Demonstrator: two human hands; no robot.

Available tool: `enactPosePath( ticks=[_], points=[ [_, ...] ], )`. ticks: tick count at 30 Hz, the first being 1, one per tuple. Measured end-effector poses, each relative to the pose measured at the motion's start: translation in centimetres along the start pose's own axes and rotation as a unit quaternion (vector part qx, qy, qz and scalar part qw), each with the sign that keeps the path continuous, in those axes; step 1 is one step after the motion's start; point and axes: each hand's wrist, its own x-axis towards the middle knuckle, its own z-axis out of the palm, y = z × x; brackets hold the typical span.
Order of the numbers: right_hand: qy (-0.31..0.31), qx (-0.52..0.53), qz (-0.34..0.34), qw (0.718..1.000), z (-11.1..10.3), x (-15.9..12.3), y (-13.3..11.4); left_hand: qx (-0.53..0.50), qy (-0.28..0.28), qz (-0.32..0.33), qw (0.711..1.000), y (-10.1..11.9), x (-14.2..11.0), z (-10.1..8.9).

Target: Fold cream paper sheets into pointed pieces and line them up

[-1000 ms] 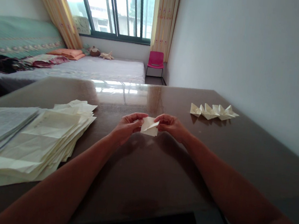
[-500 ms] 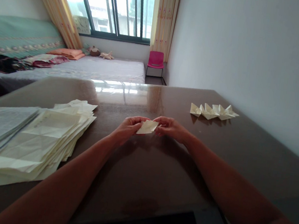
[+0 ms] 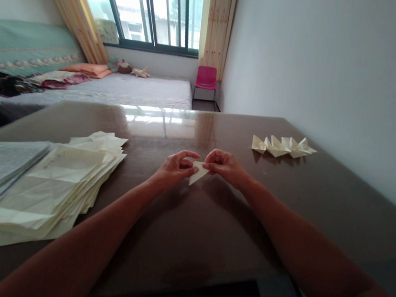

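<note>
Between both hands, above the glossy brown table (image 3: 188, 229), sits our folded paper triangle (image 3: 198, 171): left hand (image 3: 176, 167) and right hand (image 3: 225, 165) pinch it; we should align edges before creasing firmly.

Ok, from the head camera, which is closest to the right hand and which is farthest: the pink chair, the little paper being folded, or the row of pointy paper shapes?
From the right hand:
1. Little paper, in its fingers.
2. Pointy paper shapes, on the table's right side.
3. Pink chair, beyond the table's far edge.
</note>
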Motion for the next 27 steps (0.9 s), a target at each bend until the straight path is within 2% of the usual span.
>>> enactPosePath(
  ticks=[4, 8, 13, 16, 21, 27],
  points=[
    [0.008, 0.004, -0.01, 1.0, 0.0, 0.0, 0.0, -0.005, 0.007, -0.005, 1.0, 0.6, -0.2, 0.3],
    [0.018, -0.001, 0.011, 1.0, -0.1, -0.2, -0.1, -0.124, 0.001, -0.06, 0.99, 0.3, -0.3, 0.4],
    [-0.065, 0.007, 0.002, 0.998, -0.4, -0.4, -0.4, -0.208, -0.035, -0.108, 0.971, -0.3, -0.1, 0.0],
    [-0.081, -0.005, -0.016, 0.997, -0.2, -0.4, -0.4, -0.176, -0.066, -0.105, 0.977, -0.2, -0.2, 0.5],
    [-0.06, -0.039, -0.013, 0.997, 0.1, -0.4, -0.3, -0.076, -0.091, -0.08, 0.99, 0.1, -0.5, 1.5],
    [-0.072, -0.01, 0.023, 0.997, 0.3, -0.6, -0.3, -0.086, -0.127, -0.079, 0.985, 0.8, -0.6, 0.9]
  ],
)
